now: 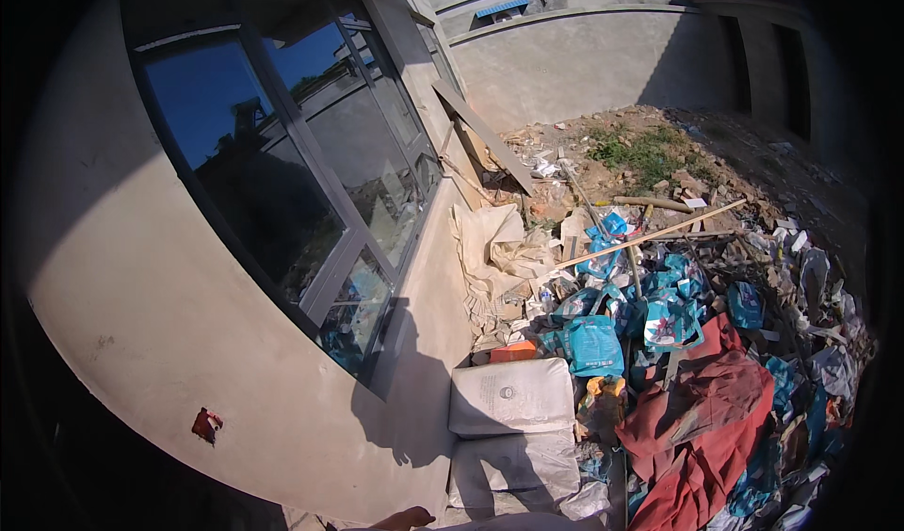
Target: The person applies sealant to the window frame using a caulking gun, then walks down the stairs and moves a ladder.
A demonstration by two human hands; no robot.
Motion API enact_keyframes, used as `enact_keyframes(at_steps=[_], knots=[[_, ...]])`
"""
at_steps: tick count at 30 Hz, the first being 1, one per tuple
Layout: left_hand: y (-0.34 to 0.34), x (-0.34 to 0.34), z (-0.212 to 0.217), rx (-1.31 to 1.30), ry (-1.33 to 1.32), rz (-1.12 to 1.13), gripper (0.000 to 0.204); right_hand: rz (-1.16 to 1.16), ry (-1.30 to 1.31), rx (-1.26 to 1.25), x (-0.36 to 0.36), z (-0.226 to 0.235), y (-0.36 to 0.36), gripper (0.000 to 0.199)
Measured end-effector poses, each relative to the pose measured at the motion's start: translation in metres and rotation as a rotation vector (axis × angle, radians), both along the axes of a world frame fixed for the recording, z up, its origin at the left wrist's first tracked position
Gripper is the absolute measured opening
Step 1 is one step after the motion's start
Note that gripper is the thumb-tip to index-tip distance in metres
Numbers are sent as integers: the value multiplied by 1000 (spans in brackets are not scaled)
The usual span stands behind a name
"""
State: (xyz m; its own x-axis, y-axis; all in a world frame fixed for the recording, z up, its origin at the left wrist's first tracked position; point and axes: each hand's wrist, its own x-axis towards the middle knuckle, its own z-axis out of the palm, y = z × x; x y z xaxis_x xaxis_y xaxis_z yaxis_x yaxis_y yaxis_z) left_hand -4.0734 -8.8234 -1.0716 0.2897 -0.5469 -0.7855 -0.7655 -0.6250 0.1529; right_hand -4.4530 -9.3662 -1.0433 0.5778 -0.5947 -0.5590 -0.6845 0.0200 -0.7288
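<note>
At the lower edge, a small part of my left hand shows, low down beside the plastered wall; its fingers are mostly cut off, so I cannot make out a grip. My right hand is out of the picture. Nearest to the visible hand are pale filled sacks, an upper sack lying flat on a lower sack. My shadow falls across the wall and over these sacks.
Right of the sacks lie a crumpled red sheet and several teal bags among rubble. A long wooden strip crosses the heap. Boards lean by the window. A boundary wall closes the far side.
</note>
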Motion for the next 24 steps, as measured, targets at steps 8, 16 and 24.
enact_keyframes(at_steps=[8,16,24], knots=[[-153,-42,129,-489,-137,696,54,341,-42,-1,111,31,-78,36],[-141,-42,142,-507,-227,888,57,499,-34,4,183,14,-84,37],[-111,-13,73,-349,-222,1056,50,576,36,-63,134,-10,-82,39]])
